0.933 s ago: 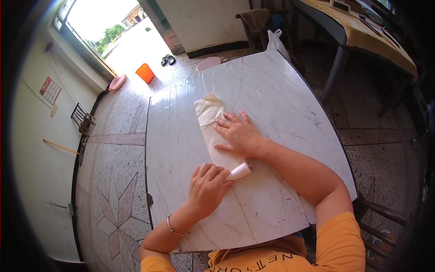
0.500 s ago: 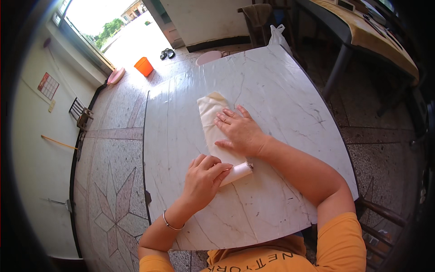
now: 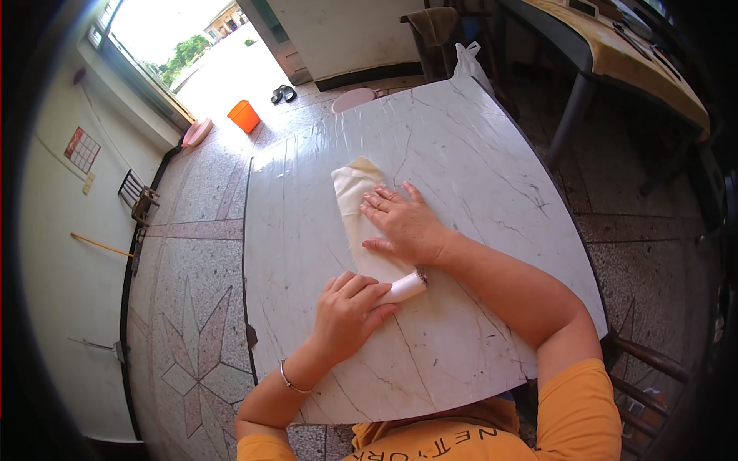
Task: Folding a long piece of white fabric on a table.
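Note:
A pale cream strip of cloth (image 3: 355, 201) lies lengthwise on the marble-patterned table (image 3: 453, 361). Its near end is wound into a white roll (image 3: 406, 287), with something dark and rough showing at the right end. My left hand (image 3: 347, 311) is closed round the roll's left part, thumb on the near side and fingers over the top. Flat on the strip's right side rests my right hand (image 3: 406, 225), fingers spread. Part of the cloth and the roll's left end are hidden under my hands.
Beyond the table's far edge are a pink stool (image 3: 354, 100) and a white plastic bag (image 3: 470, 63). An orange bucket (image 3: 244, 116) and dark sandals (image 3: 284, 94) sit on the floor near the open doorway. At right stands a second table (image 3: 615, 46).
My left hand's grip has shifted on the roll: the fingers now wrap over it and the thumb has come lower, to the near side. My right hand stays nearly in place.

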`<state>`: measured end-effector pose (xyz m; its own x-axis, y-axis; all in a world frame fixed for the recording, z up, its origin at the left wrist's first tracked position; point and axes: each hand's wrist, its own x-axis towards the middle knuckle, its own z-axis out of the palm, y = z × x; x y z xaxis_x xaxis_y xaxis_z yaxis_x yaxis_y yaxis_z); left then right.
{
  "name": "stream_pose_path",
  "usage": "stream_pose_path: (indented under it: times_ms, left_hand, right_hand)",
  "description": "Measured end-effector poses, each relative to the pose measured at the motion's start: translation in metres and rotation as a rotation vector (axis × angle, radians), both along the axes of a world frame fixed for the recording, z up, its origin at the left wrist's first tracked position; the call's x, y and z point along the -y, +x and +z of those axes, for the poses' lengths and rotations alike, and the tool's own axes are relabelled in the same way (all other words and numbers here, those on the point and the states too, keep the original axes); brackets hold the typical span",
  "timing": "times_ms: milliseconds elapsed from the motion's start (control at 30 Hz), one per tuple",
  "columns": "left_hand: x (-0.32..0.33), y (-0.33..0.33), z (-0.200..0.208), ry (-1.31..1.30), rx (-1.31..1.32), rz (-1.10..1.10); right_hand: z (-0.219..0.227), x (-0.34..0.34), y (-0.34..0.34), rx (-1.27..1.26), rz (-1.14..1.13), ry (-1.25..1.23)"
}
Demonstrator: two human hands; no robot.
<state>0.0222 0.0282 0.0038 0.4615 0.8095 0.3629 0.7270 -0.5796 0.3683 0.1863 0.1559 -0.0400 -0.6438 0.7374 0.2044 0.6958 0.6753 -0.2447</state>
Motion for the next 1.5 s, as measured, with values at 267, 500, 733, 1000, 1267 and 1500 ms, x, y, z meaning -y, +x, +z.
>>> stream_pose_path:
  times_ms: [267,500,733,1000,1267,1500]
  left_hand:
    - [0.004,0.003,0.01,0.02,-0.113,-0.107]
    - [-0.012,-0.009,0.01,-0.221,0.029,-0.16]
    - [-0.019,-0.002,0.006,-0.076,0.015,-0.017]
    - [-0.012,-0.005,0.0,-0.18,0.022,-0.011]
    - [-0.014,-0.016,0.015,-0.405,-0.033,-0.158]
    - [-0.012,-0.008,0.015,-0.552,0.175,0.132]
  right_hand:
    - [0.001,-0.001,0.001,0.012,0.021,0.002]
    - [0.004,0.0,-0.001,0.012,0.038,-0.009]
    - [0.002,0.0,0.002,0.013,0.032,-0.01]
    - [0.001,-0.001,0.001,0.011,0.031,-0.023]
    - [0.01,0.004,-0.002,0.057,0.081,-0.061]
    - [0.007,0.004,-0.002,0.09,0.067,-0.032]
